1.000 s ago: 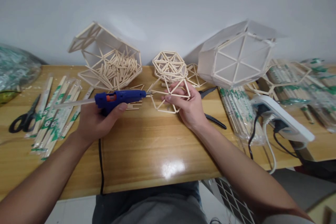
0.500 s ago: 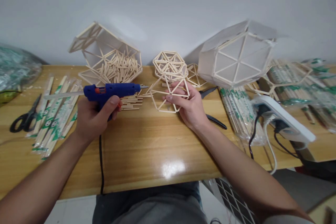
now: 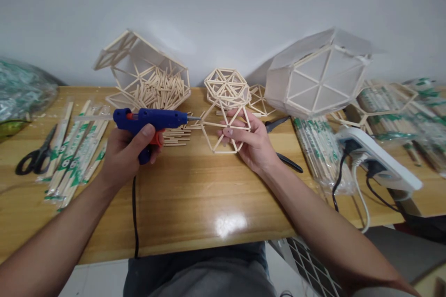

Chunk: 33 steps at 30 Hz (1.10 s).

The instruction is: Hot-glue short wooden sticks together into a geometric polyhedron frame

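Observation:
My left hand [image 3: 130,148] grips a blue hot glue gun [image 3: 151,119] by its handle, a clear glue stick jutting from the back. Its nozzle points right and appears at the left corner of a wooden stick frame [image 3: 225,152]; whether they touch I cannot tell. That spoked hexagonal frame is pinched between the thumb and fingers of my right hand [image 3: 253,141]. Behind it sits a small stick-built structure [image 3: 226,81]. Short cut sticks [image 3: 177,137] lie in rows beyond the glue gun. Dark-handled pliers [image 3: 289,162] are partly hidden behind my right hand.
At back left, an open stick-and-paper form [image 3: 120,84] holds many short sticks. A paper-covered form [image 3: 318,79] stands at back right. Wrapped chopsticks [image 3: 75,153] and scissors [image 3: 36,155] lie left. A power strip [image 3: 381,158] with cables is at right, near more chopstick packs [image 3: 322,153].
The stick frame has turned slightly in my right hand, and its left corner now meets the nozzle in view. My left-hand fingers have shifted on the glue gun, showing more of the orange trigger.

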Available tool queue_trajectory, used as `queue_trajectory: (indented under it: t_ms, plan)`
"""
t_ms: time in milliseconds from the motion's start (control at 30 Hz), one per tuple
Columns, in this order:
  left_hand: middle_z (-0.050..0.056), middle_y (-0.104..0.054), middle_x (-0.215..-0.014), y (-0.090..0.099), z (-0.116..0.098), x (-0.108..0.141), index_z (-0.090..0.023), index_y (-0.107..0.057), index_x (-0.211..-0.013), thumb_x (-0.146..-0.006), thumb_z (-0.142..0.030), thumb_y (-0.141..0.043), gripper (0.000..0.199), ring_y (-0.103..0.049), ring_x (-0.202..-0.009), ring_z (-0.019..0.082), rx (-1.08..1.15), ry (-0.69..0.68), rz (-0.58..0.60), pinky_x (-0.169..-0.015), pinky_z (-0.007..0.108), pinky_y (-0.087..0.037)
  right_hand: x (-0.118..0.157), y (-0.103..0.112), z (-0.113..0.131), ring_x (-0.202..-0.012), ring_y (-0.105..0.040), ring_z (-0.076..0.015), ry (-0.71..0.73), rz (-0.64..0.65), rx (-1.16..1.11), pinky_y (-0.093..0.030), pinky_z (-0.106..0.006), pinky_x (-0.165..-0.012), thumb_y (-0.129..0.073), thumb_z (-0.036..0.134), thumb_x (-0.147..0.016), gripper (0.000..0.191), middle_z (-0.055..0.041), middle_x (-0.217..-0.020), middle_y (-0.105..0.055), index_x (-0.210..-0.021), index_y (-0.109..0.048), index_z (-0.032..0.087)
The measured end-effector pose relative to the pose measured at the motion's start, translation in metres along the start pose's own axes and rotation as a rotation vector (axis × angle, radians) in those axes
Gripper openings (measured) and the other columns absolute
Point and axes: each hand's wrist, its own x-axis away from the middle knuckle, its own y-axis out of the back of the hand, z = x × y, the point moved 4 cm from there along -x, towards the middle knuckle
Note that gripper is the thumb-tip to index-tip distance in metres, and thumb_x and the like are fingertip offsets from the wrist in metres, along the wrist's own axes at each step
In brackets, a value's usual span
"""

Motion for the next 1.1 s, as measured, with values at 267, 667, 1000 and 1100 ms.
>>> queue_trajectory:
  t_ms: [267,667,1000,1100]
  plan:
    - [0.002,-0.073,-0.073,-0.001,-0.002,0.000,-0.019,-0.080,-0.086,-0.094,-0.057,-0.088,0.040,-0.062,-0.049,0.013,-0.009,-0.011,-0.043,-0.038,0.024,-0.044,0.003,-0.005,-0.003,-0.076,-0.085,-0.0206,-0.045,0.073,0.035,-0.075,-0.039,-0.080,-0.108,0.035,-0.067,0.056,0.0053,-0.086,-0.082,-0.112,-0.077,0.031]
    - [0.003,-0.072,-0.072,0.002,-0.010,-0.007,-0.018,-0.081,-0.088,-0.095,-0.056,-0.087,0.039,-0.061,-0.049,0.012,0.013,-0.023,-0.054,-0.037,0.021,-0.044,-0.001,0.004,0.002,-0.074,-0.079,-0.0193,0.102,0.026,0.213,-0.070,-0.037,-0.073,-0.108,0.034,-0.068,0.041,0.0039,-0.083,-0.082,-0.098,-0.081,0.028]
    - [0.001,-0.071,-0.072,0.001,-0.006,-0.004,-0.020,-0.080,-0.088,-0.092,-0.053,-0.091,0.036,-0.061,-0.050,0.011,0.021,-0.039,-0.041,-0.039,0.022,-0.046,-0.005,0.004,0.007,-0.077,-0.073,-0.0143,0.143,-0.045,0.133,-0.065,-0.031,-0.079,-0.106,0.030,-0.068,0.040,0.0056,-0.088,-0.080,-0.099,-0.081,0.029]
    - [0.001,-0.071,-0.073,0.002,-0.005,-0.002,-0.019,-0.080,-0.089,-0.092,-0.053,-0.091,0.035,-0.061,-0.052,0.012,0.014,-0.021,-0.043,-0.039,0.022,-0.046,-0.005,0.004,0.007,-0.078,-0.072,-0.0139,0.146,-0.062,0.107,-0.067,-0.031,-0.079,-0.107,0.033,-0.069,0.041,0.0053,-0.089,-0.079,-0.099,-0.080,0.028]
